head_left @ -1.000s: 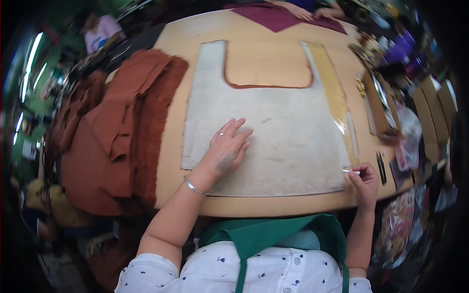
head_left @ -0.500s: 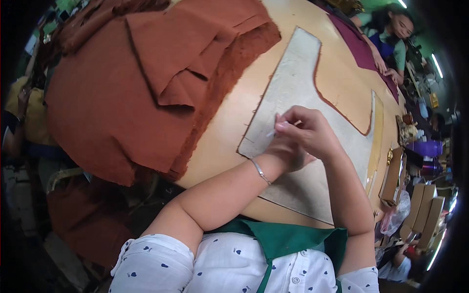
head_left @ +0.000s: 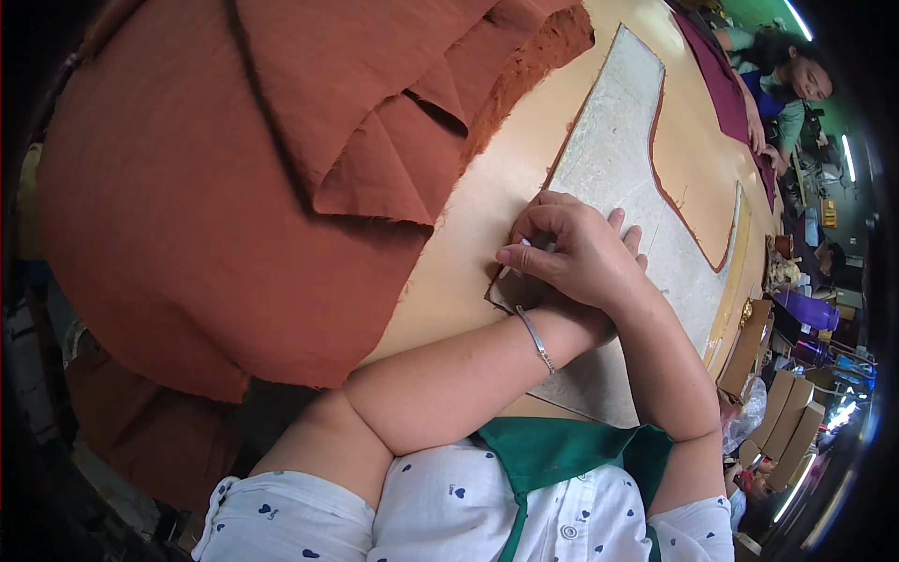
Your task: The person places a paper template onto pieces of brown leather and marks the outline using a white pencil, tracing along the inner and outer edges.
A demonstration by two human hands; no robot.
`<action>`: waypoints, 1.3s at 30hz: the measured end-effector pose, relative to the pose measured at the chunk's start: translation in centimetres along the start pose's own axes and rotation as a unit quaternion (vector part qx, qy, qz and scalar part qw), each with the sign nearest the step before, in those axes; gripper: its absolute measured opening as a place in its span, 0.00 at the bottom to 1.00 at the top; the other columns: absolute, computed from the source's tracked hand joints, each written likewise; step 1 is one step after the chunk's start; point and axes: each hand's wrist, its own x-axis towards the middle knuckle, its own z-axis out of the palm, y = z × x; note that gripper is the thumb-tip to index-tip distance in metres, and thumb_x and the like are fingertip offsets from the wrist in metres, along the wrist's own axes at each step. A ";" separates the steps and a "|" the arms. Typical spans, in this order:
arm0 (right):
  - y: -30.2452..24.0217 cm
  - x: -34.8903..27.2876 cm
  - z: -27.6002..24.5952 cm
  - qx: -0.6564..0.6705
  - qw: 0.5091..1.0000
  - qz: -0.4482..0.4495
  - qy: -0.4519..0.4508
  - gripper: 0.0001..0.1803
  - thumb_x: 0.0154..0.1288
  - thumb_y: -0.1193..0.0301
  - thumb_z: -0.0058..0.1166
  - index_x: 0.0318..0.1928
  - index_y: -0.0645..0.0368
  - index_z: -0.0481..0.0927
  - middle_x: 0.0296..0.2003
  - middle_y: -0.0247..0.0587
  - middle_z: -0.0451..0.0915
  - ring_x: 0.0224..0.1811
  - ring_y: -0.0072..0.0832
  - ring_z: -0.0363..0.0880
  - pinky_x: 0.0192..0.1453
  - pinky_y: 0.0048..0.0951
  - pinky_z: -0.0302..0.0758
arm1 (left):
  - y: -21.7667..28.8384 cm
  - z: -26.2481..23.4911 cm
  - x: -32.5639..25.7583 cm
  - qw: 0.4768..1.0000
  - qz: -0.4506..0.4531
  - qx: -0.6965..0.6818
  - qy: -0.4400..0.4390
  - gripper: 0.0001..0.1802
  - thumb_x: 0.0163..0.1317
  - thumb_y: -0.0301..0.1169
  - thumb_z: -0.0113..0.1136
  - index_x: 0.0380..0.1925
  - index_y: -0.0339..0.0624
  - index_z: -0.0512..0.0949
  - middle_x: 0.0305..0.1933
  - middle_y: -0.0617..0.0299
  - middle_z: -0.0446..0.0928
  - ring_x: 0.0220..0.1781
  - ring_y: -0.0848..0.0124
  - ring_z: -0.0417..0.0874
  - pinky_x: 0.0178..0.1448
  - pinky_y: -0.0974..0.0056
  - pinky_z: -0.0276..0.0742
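A pale grey, flat pattern piece (head_left: 613,112) with a narrow arm and a curved cut-out lies on the table, rust-brown cloth showing along its edges. My left hand (head_left: 629,231) rests on it with fingers stretched out; its palm is mostly hidden beneath my right wrist, and a silver bracelet (head_left: 535,339) circles the left wrist. Crossing over it, my right hand (head_left: 576,245) pinches a small white stick (head_left: 507,272), perhaps chalk, at the pattern's left edge near its lower left corner.
A thick stack of rust-brown cloth (head_left: 206,206) with folded top layers covers the table's left side. At the far right a person (head_left: 782,94) handles maroon cloth (head_left: 716,75). Cardboard boxes (head_left: 782,421) and a purple container (head_left: 807,309) stand beyond the table's right edge.
My right hand has shifted to the pattern's left edge with the white stick. The left hand's fingers now show past it, flat on the pattern. The whole view has shifted slightly.
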 end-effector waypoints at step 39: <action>7.4 7.5 -7.7 0.047 0.972 0.199 0.114 0.13 0.49 0.65 0.62 0.21 0.61 0.75 0.18 0.36 0.76 0.20 0.23 0.72 0.24 0.26 0.68 | 1.0 -2.6 0.3 0.996 -0.038 -0.076 -0.028 0.34 0.50 0.41 0.61 0.57 0.43 0.64 0.66 0.52 0.51 0.71 0.50 0.42 0.59 0.27 0.48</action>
